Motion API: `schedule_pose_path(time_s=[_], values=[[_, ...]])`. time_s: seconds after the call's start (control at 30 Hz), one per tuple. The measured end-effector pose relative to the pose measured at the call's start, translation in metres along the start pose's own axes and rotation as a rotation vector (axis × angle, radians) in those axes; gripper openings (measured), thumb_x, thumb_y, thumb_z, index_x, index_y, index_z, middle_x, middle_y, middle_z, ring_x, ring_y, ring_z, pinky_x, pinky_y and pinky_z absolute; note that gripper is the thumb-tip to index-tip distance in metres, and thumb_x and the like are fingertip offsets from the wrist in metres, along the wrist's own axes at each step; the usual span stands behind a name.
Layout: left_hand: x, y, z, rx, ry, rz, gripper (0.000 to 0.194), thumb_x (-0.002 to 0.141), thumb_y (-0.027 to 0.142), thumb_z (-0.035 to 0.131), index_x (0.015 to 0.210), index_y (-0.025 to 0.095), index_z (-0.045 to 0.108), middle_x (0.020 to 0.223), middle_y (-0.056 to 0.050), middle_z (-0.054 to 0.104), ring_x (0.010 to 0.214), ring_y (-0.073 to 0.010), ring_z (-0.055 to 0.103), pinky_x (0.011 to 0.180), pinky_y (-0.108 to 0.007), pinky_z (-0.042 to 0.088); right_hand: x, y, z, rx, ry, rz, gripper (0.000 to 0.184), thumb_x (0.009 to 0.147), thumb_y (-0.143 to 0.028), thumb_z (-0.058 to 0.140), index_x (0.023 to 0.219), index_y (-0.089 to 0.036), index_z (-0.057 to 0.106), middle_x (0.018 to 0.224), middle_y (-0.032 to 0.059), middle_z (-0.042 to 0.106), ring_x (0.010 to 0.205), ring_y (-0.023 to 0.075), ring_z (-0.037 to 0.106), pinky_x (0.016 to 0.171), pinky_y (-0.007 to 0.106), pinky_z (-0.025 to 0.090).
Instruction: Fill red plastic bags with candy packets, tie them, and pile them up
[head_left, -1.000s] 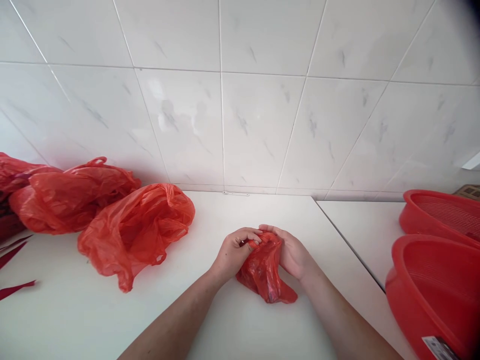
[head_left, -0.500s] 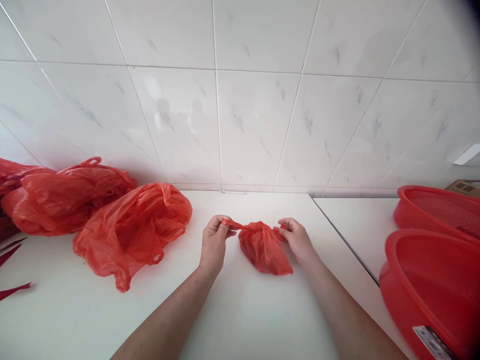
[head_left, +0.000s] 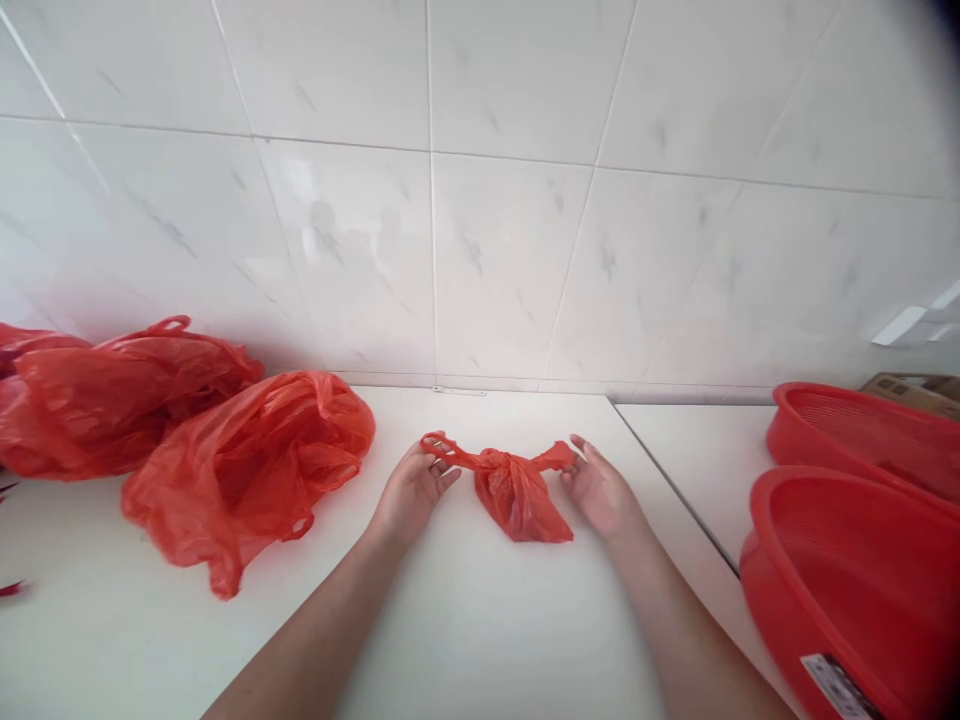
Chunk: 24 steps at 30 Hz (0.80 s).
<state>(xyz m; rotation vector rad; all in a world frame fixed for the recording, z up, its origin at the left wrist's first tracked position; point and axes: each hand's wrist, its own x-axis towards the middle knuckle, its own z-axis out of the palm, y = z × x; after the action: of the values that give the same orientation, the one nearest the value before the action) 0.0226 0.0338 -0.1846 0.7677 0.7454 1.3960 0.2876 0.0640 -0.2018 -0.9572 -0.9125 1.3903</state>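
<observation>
A small red plastic bag (head_left: 521, 500), knotted at its top, lies on the white table between my two hands. Its handle loop stretches left from the knot and lies against the fingers of my left hand (head_left: 414, 485), which are apart and no longer pinch it. On the other side a short red end sticks out toward my right hand (head_left: 600, 487); those fingers are spread just beside it, perhaps still brushing it. Something darker shows faintly through the bag, too unclear to name.
Crumpled red plastic bags (head_left: 251, 480) lie at the left, with more bunched bags (head_left: 112, 395) behind them by the tiled wall (head_left: 495, 260). On the right stand two red plastic baskets (head_left: 787, 600), and a cardboard box (head_left: 911, 390) is behind them. A seam divides the white tabletop (head_left: 480, 630).
Both hands have let go of the bag's two ends and their fingers have opened. The knot looks tighter and the bag more compact. The view has shifted slightly to the right.
</observation>
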Motion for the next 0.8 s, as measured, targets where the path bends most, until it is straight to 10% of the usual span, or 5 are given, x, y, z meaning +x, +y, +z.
schedule_pose_path(time_s=[0.23, 0.5, 0.8], values=[[-0.011, -0.009, 0.022, 0.544, 0.026, -0.030, 0.064, 0.069, 0.045, 0.068, 0.127, 0.024, 0.050, 0.128, -0.012, 0.054, 0.117, -0.0312, 0.050, 0.087, -0.037, 0.045, -0.001, -0.003, 0.005, -0.057, -0.154, 0.158, 0.041, 0.059, -0.023, 0.077, 0.097, -0.018, 0.061, 0.088, 0.0040, 0.066, 0.070, 0.0136, 0.059, 0.060, 0.025, 0.045], [-0.014, -0.006, 0.025, 0.706, 0.154, 0.067, 0.050, 0.080, 0.061, 0.045, 0.096, 0.020, 0.068, 0.100, -0.009, 0.067, 0.090, -0.0246, 0.059, 0.072, -0.031, 0.047, 0.001, -0.008, 0.006, -0.113, -0.112, 0.145, 0.017, 0.066, -0.029, 0.069, 0.071, -0.015, 0.061, 0.050, -0.0067, 0.048, 0.041, 0.0032, 0.031, 0.040, 0.020, 0.017], [-0.008, -0.016, 0.016, 0.624, 0.238, 0.117, 0.048, 0.076, 0.060, 0.053, 0.082, 0.014, 0.065, 0.076, -0.007, 0.064, 0.069, -0.0192, 0.058, 0.066, -0.031, 0.047, 0.008, -0.011, -0.005, 0.115, -0.094, 0.098, 0.024, 0.070, -0.043, 0.066, 0.073, -0.020, 0.060, 0.070, -0.0002, 0.061, 0.042, 0.0050, 0.033, 0.036, 0.019, 0.022]])
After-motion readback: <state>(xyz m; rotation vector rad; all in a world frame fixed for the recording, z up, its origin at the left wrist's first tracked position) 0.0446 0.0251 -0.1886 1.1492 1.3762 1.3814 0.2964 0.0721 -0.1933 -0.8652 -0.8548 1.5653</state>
